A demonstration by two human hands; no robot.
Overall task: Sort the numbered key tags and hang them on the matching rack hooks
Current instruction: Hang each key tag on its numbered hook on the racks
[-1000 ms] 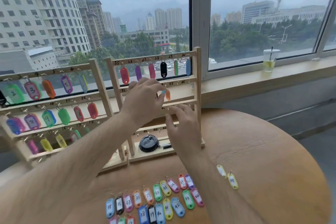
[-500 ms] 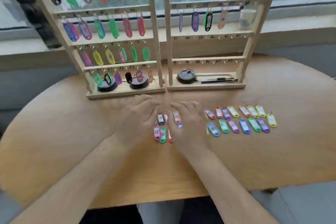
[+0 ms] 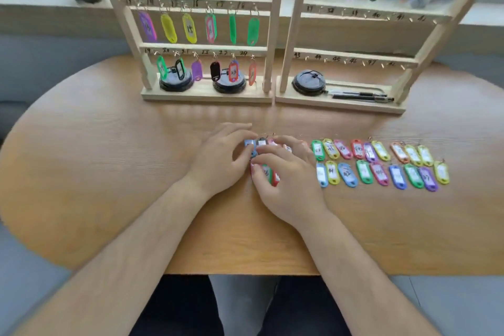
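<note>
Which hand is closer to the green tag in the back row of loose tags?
Right. The right hand lies just left of the green tag; the left hand sits farther left, beyond the right hand.

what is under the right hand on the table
Some key tags: red and green edges show by the thumb of the right hand. The palm covers the rest, so their count and numbers are hidden.
</note>
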